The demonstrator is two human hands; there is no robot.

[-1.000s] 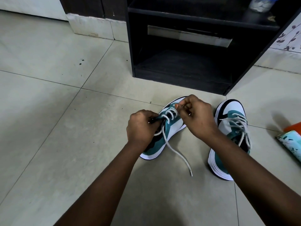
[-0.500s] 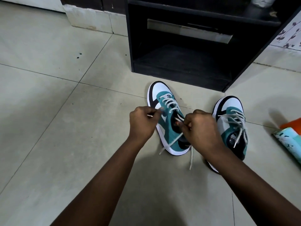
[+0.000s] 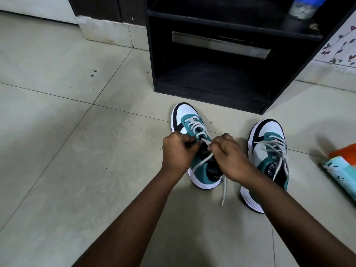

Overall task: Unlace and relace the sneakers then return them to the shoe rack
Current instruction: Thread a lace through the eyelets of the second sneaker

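Two teal, white and black sneakers stand on the tiled floor, toes toward the black shoe rack (image 3: 212, 89). The left sneaker (image 3: 185, 120) sits under both hands. My left hand (image 3: 176, 152) grips its left side by the eyelets. My right hand (image 3: 229, 158) pinches the grey lace (image 3: 223, 187) just above the tongue; one loose end trails past the heel onto the floor. The right sneaker (image 3: 269, 151) stands apart to the right, laced, with its lace ends hanging loose.
The rack's lower shelf is open and dark. A patterned cup (image 3: 303, 8) sits on its upper shelf at the right. A teal and orange packet (image 3: 341, 168) lies on the floor at the far right. A white wall base (image 3: 104, 31) runs behind at the left.
The left sneaker was turned from tilted to toe toward the rack. Both hands came closer together over its laces, the right hand now pinching the lace near the tongue.
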